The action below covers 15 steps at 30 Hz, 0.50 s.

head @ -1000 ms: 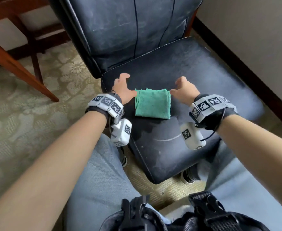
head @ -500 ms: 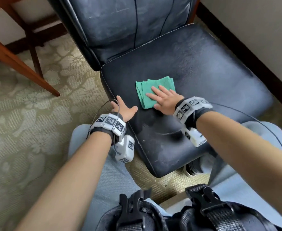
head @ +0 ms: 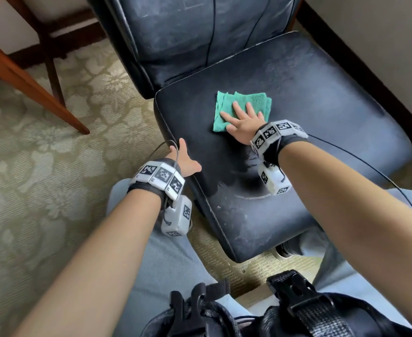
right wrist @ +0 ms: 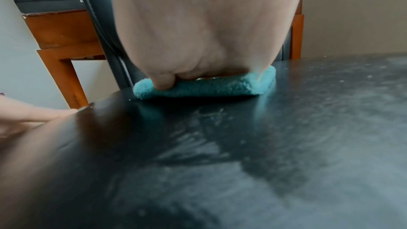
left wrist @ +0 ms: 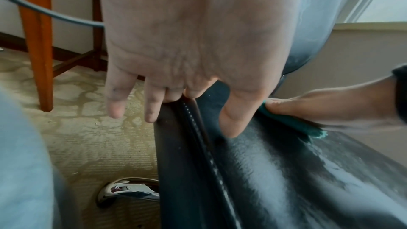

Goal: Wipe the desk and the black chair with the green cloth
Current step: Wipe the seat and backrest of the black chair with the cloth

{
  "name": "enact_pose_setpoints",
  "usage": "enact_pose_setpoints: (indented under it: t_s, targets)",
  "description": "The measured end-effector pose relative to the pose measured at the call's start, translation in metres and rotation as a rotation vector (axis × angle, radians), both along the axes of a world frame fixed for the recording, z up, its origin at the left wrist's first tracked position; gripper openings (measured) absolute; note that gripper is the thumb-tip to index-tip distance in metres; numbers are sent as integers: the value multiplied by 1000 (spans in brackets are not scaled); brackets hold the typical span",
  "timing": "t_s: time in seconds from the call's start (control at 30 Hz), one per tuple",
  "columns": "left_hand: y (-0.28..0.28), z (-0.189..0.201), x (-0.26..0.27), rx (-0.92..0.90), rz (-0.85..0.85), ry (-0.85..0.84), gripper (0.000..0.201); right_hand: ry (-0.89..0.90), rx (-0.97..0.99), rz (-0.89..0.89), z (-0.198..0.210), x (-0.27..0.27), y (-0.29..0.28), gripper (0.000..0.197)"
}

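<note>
A folded green cloth (head: pixel 248 103) (right wrist: pixel 198 88) lies on the black chair's dusty seat (head: pixel 309 105), toward the backrest (head: pixel 200 32). My right hand (head: pixel 243 117) presses flat on the cloth with its fingers spread and straight; in the right wrist view the palm (right wrist: pixel 198 32) covers most of it. Behind the cloth the seat (right wrist: pixel 242 163) shows a darker streak. My left hand (head: pixel 183 159) (left wrist: pixel 187 41) rests on the seat's left edge (left wrist: pixel 189 145), thumb on top and fingers hanging down the side.
Orange-brown wooden desk legs (head: pixel 29 79) stand on the patterned carpet (head: pixel 41 190) to the left. A wall with a dark baseboard (head: pixel 358 57) runs close along the chair's right. A chrome chair foot (left wrist: pixel 130 191) shows under the seat. My knees in jeans (head: pixel 163 259) are at its front.
My right hand came down flat on the cloth and pushed it away toward the backrest. My left hand drew back from beside the cloth to the seat's left edge.
</note>
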<state>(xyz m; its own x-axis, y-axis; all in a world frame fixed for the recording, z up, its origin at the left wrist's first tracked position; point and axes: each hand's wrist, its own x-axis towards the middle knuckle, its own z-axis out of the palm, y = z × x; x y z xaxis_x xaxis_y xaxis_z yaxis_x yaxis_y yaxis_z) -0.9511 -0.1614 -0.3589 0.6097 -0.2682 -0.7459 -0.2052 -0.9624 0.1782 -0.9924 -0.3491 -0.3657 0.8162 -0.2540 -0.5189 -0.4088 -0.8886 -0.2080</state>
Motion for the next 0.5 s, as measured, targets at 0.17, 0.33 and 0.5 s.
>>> enact_pose_setpoints:
  t_s: [0.17, 0.33, 0.5]
  targets:
    - [2, 12, 9, 4, -21, 56, 82, 11, 11, 395, 5, -15, 29, 48]
    - [2, 21, 14, 20, -54, 38, 64, 160, 60, 774, 22, -84, 42, 47]
    - [3, 16, 6, -72, 10, -78, 55, 286, 373, 633, 30, -116, 37, 42]
